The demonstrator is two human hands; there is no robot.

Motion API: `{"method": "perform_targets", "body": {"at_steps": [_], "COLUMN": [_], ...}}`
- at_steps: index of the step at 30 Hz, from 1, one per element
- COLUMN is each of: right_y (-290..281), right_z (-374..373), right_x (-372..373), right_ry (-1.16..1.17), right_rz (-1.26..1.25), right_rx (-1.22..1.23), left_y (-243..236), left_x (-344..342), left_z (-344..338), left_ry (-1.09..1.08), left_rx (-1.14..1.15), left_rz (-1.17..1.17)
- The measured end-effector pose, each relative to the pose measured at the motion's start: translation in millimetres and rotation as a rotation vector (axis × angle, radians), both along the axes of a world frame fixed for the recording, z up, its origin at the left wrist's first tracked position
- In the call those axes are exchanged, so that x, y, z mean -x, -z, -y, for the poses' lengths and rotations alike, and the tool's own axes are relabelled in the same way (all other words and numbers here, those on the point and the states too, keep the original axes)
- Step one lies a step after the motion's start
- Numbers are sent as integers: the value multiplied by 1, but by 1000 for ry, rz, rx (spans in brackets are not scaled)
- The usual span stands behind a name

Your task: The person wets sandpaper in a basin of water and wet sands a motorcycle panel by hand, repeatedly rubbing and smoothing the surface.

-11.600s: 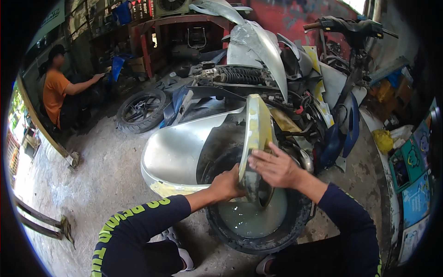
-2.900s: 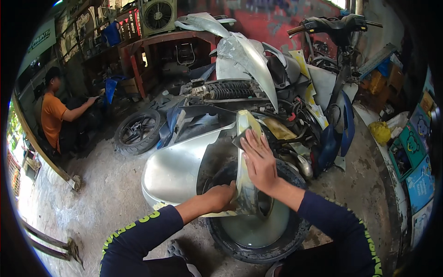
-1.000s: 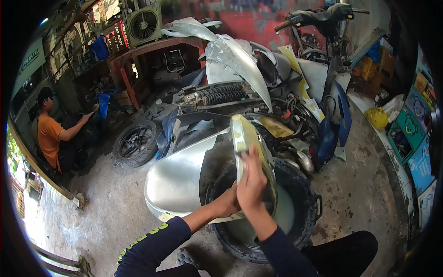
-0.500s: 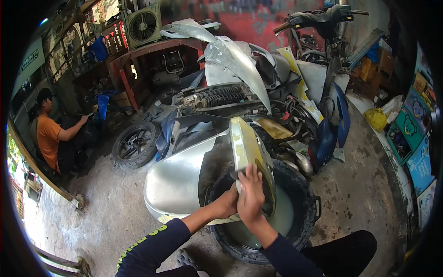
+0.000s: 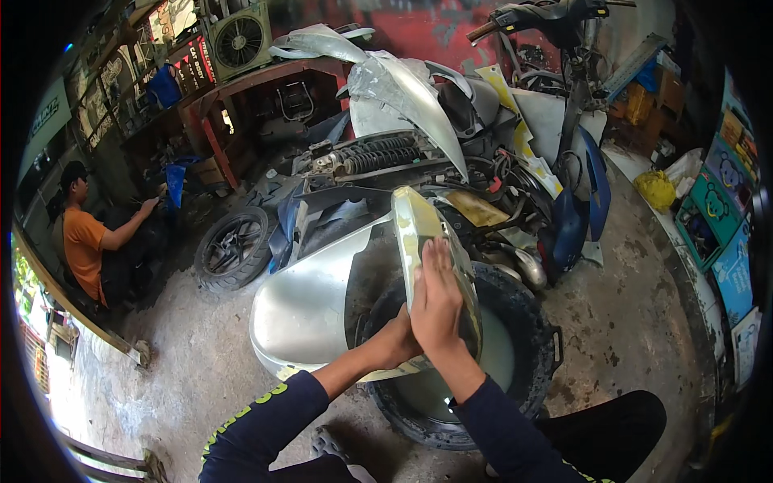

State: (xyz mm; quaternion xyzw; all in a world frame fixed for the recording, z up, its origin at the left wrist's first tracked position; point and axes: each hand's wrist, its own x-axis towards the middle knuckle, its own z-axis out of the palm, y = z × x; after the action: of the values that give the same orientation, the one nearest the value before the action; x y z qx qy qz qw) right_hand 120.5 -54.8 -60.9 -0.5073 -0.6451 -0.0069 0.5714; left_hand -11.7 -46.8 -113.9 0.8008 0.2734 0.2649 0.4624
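My left hand [image 5: 400, 336] is closed on the near edge of a silver scooter panel [image 5: 304, 310] with a yellow-patched rim. My right hand [image 5: 436, 302], fingers straight and pressed together, holds a small dark pad [image 5: 424, 241] flat against that patched rim; the pad is mostly hidden by the fingers. Below the panel sits a black tub [image 5: 538, 386] with cloudy water in it.
A person in orange [image 5: 87, 241] squats at the left, near a blue piece [image 5: 175, 185]. A loose wheel [image 5: 211, 258], a dismantled scooter with handlebar [image 5: 555, 24], stacked panels [image 5: 378, 97] and a suspension part [image 5: 366, 161] lie ahead. Bags [image 5: 654, 189] and boards [image 5: 721, 241] line the right.
My right hand has moved up the panel's rim since half a second ago, after moving down before that. My left hand stays on the panel, which has shifted slightly in view.
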Motion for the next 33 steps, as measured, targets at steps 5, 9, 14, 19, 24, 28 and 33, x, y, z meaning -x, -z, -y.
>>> {"method": "perform_targets", "body": {"at_steps": [5, 9, 14, 19, 24, 28, 33], "right_y": [21, -2, 20, 4, 8, -3, 14], "right_z": [18, -1, 17, 2, 7, -8, 15], "right_x": [-1, 10, -1, 5, 1, 10, -2], "right_ry": [-2, 5, 36, 40, 42, 21, 49], "right_rz": [45, 1, 51, 51, 59, 19, 95], "right_rx": [-37, 16, -2, -2, -37, -15, -5], "left_y": [6, 17, -8, 12, 18, 15, 17], "left_x": [-8, 7, -4, 5, 1, 11, 1], "left_z": [0, -13, 6, -11, -10, -14, -10], "left_ry": [-37, 85, -28, 128, 43, 126, 15], "left_rx": [-80, -186, -64, -26, -380, -204, -173], "left_rz": [10, -138, 5, -136, -146, -184, -104]}}
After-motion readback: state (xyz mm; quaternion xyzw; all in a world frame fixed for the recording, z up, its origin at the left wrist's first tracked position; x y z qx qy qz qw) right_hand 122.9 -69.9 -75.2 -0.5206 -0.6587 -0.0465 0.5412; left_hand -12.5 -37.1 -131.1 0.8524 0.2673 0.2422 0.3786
